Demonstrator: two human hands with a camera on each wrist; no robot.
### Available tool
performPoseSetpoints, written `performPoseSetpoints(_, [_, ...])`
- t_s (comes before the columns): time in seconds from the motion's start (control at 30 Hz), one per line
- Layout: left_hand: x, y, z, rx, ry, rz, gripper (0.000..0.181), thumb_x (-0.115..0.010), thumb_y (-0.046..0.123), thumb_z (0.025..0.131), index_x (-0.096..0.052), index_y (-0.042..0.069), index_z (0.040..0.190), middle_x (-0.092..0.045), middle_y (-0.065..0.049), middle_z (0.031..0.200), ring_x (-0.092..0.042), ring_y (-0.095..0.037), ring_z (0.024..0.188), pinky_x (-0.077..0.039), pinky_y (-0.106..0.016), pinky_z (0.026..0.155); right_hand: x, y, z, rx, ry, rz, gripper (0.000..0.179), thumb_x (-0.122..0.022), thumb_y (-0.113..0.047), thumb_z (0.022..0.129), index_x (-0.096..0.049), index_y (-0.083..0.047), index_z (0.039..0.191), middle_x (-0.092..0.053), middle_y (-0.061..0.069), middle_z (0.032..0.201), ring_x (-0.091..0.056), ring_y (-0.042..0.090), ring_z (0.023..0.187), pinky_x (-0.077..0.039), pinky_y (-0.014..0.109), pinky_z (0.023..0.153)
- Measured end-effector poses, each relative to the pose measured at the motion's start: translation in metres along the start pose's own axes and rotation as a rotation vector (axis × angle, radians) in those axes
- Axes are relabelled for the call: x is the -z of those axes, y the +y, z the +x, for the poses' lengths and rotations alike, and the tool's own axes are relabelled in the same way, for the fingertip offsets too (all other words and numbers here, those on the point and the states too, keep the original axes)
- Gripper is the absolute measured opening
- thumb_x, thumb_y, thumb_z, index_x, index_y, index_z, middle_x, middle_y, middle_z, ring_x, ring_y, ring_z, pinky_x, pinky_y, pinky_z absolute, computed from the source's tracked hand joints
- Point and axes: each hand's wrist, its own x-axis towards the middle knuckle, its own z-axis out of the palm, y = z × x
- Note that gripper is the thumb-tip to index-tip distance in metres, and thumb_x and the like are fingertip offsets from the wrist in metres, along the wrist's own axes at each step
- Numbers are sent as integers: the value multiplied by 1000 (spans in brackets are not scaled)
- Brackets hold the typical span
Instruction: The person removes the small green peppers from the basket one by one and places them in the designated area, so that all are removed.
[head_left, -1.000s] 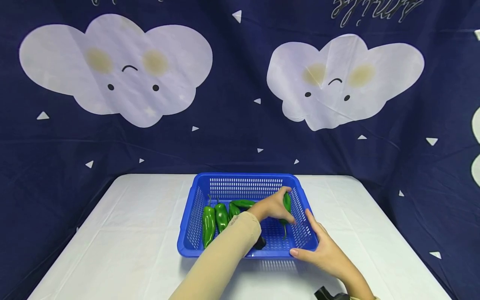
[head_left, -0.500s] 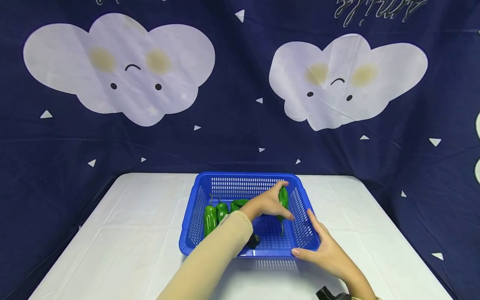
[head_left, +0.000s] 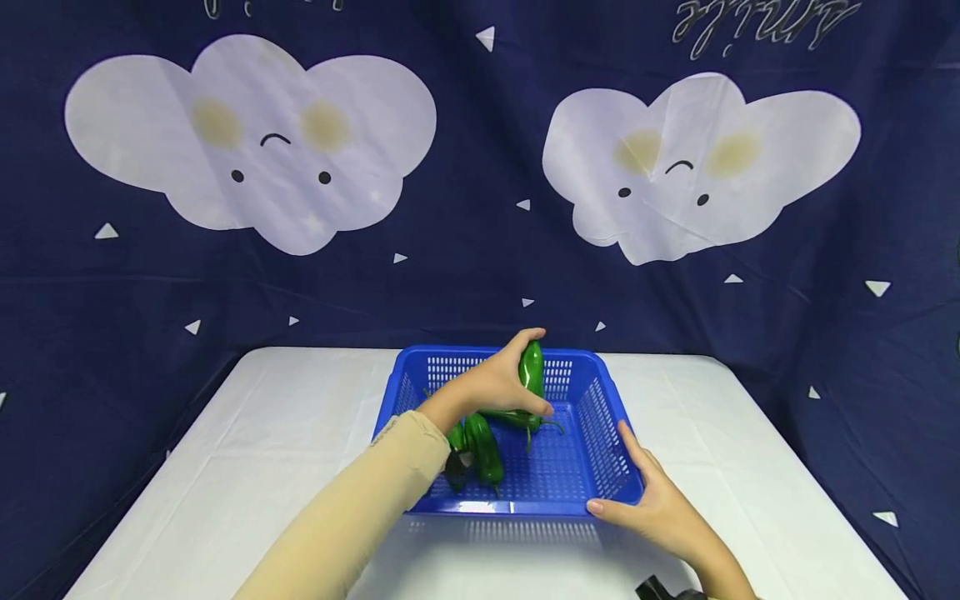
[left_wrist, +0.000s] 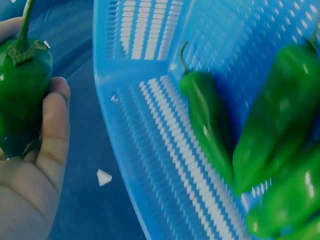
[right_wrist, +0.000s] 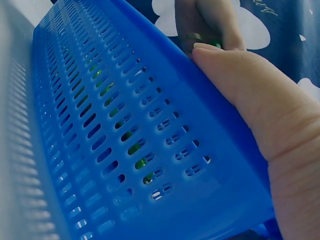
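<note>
My left hand (head_left: 491, 385) holds a green chili pepper (head_left: 531, 367) raised over the back part of the blue basket (head_left: 555, 507). In the left wrist view the fingers (left_wrist: 54, 125) wrap the pepper (left_wrist: 25, 90), whose stem points up. My right hand (head_left: 660, 504) rests on the basket's front right corner, thumb at the front rim and a straight finger along the right side. The right wrist view shows the thumb (right_wrist: 240, 75) lying on the rim. Several more peppers (head_left: 483, 450) lie in the basket's left and middle, partly hidden by the left forearm.
The basket stands on a table with a white cloth (head_left: 285, 417). Behind it hangs a dark blue curtain (head_left: 480, 283) with cloud prints. A beige sleeve (head_left: 360, 500) on the left arm crosses over the basket's front left.
My left hand has lifted the pepper from the basket's right side and carried it up and to the left. My right hand has stayed at the corner.
</note>
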Motion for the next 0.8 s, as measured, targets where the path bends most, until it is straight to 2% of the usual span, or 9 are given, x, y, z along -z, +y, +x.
performPoseSetpoints(0.13, [20,0,-23,21,17,7,110,-85,16,76,-13,39,156,-38,-9,150,-61,-21,98,-51,-38,91,0,0,0,0,0,8,114,-82,-29,80,-2,-25,161,-12,27,162,-18,52,146,-22,75,109])
performPoseSetpoints(0.2, [30,0,-34,24,28,15,106,-80,16,80,-11,41,156,-36,-8,150,-59,-18,84,-51,-37,83,0,1,0,2,3,12,114,-82,-28,80,-3,-24,161,-12,28,161,-19,51,146,-22,74,109])
performPoseSetpoints(0.3, [44,0,-52,9,48,3,103,-73,15,81,-7,43,155,-38,-12,147,-50,-16,63,-49,-33,67,0,2,-1,4,8,14,114,-83,-28,79,-3,-22,161,-14,28,160,-21,49,145,-22,73,109])
performPoseSetpoints(0.4, [55,-4,-69,-6,77,-19,104,-68,11,80,-4,45,154,-37,-14,145,-42,-15,55,-47,-32,57,0,3,-2,8,7,18,114,-83,-28,79,-3,-21,161,-15,29,160,-21,49,144,-22,73,110])
performPoseSetpoints(0.6, [75,-16,-97,-27,112,-48,106,-65,5,78,-3,41,156,-42,-19,133,-51,-19,71,-51,-33,66,0,3,-4,5,11,22,115,-83,-27,79,-3,-20,161,-16,30,159,-22,49,144,-22,73,109])
performPoseSetpoints(0.8, [96,-32,-131,-18,200,26,106,-67,7,80,-2,38,158,-42,-23,128,-54,-23,77,-52,-35,66,-1,2,-2,11,10,13,115,-83,-29,79,-3,-21,161,-17,30,158,-24,48,143,-24,73,109])
